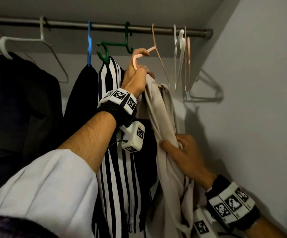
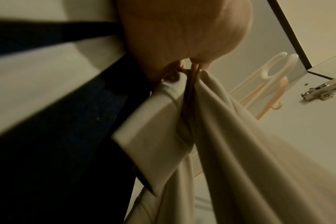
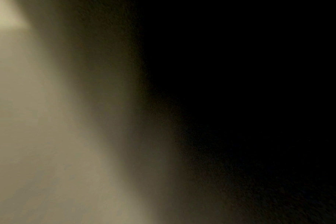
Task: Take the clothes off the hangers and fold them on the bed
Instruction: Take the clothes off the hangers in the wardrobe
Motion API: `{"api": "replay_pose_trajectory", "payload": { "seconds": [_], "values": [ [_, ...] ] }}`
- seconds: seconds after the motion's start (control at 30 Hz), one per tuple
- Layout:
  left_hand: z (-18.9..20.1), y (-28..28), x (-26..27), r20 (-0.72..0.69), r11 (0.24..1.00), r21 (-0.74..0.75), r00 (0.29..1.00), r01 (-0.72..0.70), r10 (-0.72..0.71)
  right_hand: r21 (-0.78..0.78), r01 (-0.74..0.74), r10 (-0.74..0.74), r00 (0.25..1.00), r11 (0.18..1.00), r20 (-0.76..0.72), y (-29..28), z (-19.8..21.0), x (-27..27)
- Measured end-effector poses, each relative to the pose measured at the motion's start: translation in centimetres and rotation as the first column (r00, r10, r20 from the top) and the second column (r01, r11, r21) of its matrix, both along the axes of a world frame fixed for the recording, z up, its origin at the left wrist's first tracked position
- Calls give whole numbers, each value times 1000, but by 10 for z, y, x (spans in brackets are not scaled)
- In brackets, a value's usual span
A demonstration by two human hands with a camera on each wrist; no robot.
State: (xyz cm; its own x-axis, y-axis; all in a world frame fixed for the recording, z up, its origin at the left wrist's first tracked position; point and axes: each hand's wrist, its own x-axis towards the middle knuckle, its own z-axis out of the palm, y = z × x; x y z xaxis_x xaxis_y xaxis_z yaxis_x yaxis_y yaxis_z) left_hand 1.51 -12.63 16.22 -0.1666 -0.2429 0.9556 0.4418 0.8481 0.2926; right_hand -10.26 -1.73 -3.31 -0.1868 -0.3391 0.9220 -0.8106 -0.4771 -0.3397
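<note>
The left hand [image 1: 135,74] has its fingers curled round the pink hanger [image 1: 136,59], holding it just beside the striped garment on the green hanger. The right hand [image 1: 183,152] lower down grips a bunch of the beige garment [image 1: 163,117], which still hangs from that pink hanger, near the wall. The right wrist view is too dark to add anything. To do this well, hold the hanger steady, then draw the cloth off one shoulder at a time rather than tugging straight down, which could snag it.
</note>
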Motion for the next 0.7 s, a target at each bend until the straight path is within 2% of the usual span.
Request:
{"api": "replay_pose_trajectory", "payload": {
  "seconds": [0.07,0.13,0.23,0.3,0.43,0.53,0.7],
  "values": [
    [2,-2,2,-16,1000,23,1000,18,-18,14,-4,4,1000,1000,2,2,-6,-1],
    [4,-4,4,-6,1000,19,1000,25,-25,-3,-23,23,994,1000,104,3,4,-7],
    [4,-7,5,4,1000,19,1000,-1,0,-38,-38,48,946,999,320,0,39,-24],
    [4,-7,3,-3,1000,9,1000,1,-1,-53,7,15,918,999,396,-12,71,-42],
    [5,-6,1,-6,1000,-9,1000,-6,6,95,197,-219,898,976,382,-52,130,-67],
    [7,-3,0,-2,999,-2,999,-34,34,171,223,-270,903,960,335,-68,150,-66],
    [7,-7,0,-18,998,-25,998,-64,64,31,249,-249,933,968,259,-70,133,-50]
  ]
}}
